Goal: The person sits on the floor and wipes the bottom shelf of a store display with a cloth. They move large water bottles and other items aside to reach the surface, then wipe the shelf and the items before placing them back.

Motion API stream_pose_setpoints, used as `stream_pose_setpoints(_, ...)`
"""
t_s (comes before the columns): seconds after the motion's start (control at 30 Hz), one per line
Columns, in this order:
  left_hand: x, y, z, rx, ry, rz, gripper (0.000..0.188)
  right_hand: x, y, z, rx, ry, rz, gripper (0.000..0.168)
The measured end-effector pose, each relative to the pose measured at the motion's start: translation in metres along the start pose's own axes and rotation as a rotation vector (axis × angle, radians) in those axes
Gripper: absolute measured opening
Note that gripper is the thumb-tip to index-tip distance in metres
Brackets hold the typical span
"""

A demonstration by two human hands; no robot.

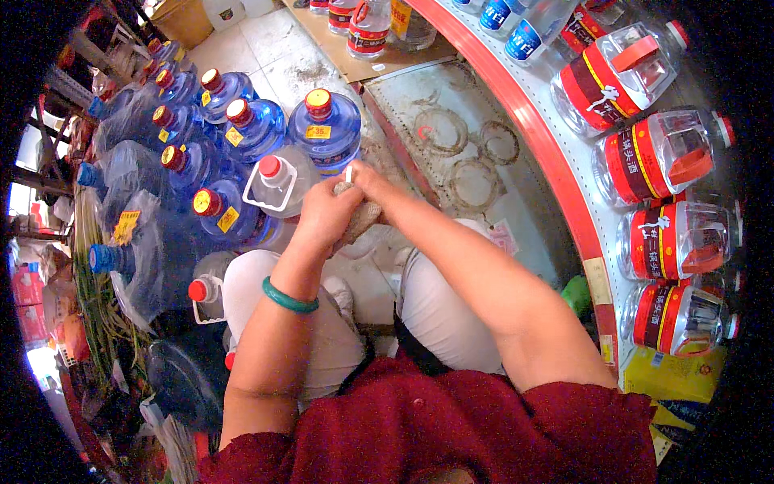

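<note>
My left hand [332, 206] and my right hand [370, 184] meet in front of my knees, around a greyish-brown cloth [361, 219]. The cloth is bunched and hangs below my fingers. A small white piece [349, 174] sticks up between the hands; I cannot tell what it is. Just left of them stands a clear plastic jug [278, 187] with a red cap and a white handle. Behind it is a large blue plastic bottle [325, 130] with a yellow-and-red cap and a yellow price tag. A green bangle [290, 296] circles my left wrist.
Several blue bottles [225, 212] crowd the left, some under clear plastic. At right, a red-edged shelf [532, 127] holds several red-labelled clear jugs [650, 163]. The low metal shelf base [441, 109] bears ring-shaped stains. More bottles stand on cardboard [338, 51]. Another red-capped jug [208, 293] is by my left knee.
</note>
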State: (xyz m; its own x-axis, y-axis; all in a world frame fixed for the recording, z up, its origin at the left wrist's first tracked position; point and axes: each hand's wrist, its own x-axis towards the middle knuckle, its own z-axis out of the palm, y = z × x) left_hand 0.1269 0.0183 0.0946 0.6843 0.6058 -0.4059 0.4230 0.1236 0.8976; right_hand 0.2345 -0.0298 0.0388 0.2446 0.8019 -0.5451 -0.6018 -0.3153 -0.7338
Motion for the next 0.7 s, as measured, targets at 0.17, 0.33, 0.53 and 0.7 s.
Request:
stream_pose_setpoints(0.17,0.007,-0.036,-0.016,0.294,0.085,-0.018,0.04,0.02,0.049,0.018,0.16,0.198,-0.103,0.015)
stream_pose_setpoints(0.33,-0.01,-0.011,-0.019,0.59,0.028,0.026,0.041,0.019,0.063,0.014,0.319,0.147,-0.079,0.014)
stream_pose_setpoints(0.53,-0.013,-0.014,-0.032,0.797,-0.047,0.054,0.038,-0.065,0.038,0.009,-1.269,0.137,-0.762,0.024)
stream_pose_setpoints(0.7,-0.019,-0.006,-0.034,0.922,0.084,0.044,0.037,-0.083,0.03,-0.002,-0.606,0.173,-0.534,0.034)
